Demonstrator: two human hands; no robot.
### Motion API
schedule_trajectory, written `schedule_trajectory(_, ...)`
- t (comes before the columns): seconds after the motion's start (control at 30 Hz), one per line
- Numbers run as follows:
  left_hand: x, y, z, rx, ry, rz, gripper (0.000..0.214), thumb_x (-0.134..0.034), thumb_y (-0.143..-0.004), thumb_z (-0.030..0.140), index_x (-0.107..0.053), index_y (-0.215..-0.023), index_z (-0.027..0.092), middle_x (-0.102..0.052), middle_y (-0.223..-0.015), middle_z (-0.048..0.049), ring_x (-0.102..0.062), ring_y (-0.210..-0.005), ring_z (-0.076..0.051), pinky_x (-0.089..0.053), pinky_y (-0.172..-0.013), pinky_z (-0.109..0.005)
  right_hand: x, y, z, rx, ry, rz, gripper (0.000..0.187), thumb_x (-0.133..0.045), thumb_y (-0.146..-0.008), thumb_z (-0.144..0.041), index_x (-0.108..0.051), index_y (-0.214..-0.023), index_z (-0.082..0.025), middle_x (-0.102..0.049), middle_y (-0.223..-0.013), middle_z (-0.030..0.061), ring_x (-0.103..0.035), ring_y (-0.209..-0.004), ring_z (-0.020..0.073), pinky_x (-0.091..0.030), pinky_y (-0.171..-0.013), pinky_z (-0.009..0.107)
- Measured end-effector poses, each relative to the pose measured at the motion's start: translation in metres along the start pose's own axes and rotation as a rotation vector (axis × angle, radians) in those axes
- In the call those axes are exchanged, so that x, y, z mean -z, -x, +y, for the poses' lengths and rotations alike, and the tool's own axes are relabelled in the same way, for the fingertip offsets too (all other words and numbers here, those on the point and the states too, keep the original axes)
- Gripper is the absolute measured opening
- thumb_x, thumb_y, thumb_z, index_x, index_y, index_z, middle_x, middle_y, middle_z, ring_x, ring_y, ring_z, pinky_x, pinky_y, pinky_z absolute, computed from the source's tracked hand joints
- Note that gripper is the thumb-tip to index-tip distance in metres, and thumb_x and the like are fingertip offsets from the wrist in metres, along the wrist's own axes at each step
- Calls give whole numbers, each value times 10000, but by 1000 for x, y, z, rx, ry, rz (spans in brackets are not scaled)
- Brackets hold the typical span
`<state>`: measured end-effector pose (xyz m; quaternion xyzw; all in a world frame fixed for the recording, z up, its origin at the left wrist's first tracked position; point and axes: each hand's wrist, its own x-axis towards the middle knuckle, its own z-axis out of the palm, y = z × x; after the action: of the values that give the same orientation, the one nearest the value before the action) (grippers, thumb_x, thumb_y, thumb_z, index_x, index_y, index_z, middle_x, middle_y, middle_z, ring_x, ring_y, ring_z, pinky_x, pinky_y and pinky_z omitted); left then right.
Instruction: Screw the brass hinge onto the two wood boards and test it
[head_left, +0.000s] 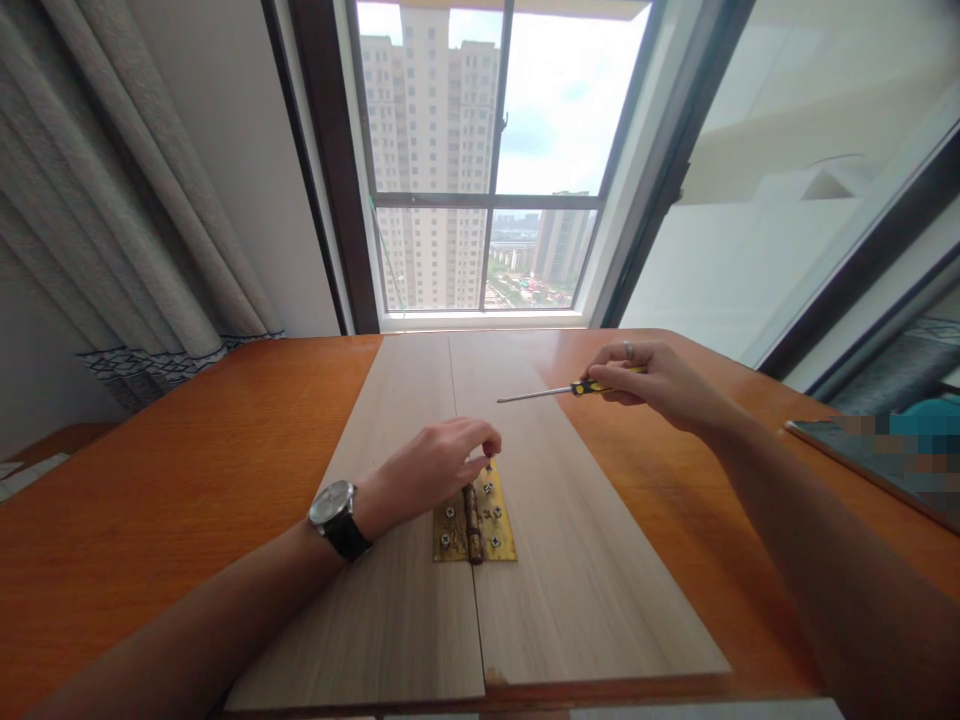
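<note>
My left hand [455, 452], with a watch [334, 503] on its wrist, bends over the far end of a worn brass hinge [504, 540]. Its thumb and forefinger are pinched at a small screw [489, 465] on the hinge's right leaf, and the palm covers part of the left leaf. Several cross-head screws sit in the leaves. The hinge lies across the seam of two pale wooden boards [592, 600]. Held in my right hand [637, 375] is a screwdriver [536, 395] with a yellow and black handle. Its shaft points left, in the air above the right board, apart from the hinge.
Under the boards is an orange-brown wooden table [187, 450]. At the right edge lies a dark flat object [862, 455], partly blurred. A grey curtain [127, 180] hangs at the left, and a window [487, 200] stands beyond the table's far edge.
</note>
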<state>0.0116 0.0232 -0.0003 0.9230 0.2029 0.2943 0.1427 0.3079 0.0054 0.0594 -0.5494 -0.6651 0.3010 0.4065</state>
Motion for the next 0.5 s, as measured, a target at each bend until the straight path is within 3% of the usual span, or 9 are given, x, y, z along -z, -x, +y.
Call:
schedule_trajectory(0.27, 0, 0, -1, 137, 133, -72, 150, -535, -876, 137, -453, -980, 207, -646, -905, 13, -518, -643, -97, -428, -655, -228, 5, 1, 3, 3, -115, -15, 402, -794, -680, -542, -663, -677, -162, -546, -563, 1, -432, -480, 79, -290, -424, 217)
schedule_trajectory(0.5, -1, -1, -1, 129, 197, -102, 151, -503, -914, 178, -372, -970, 227, -674, -982, -16, -609, -823, -137, -459, -763, -258, 4, 2, 2, 20, -143, -30, 382, -795, -689, -525, -672, -680, -163, -534, -550, -4, -417, -467, 74, -273, -414, 219)
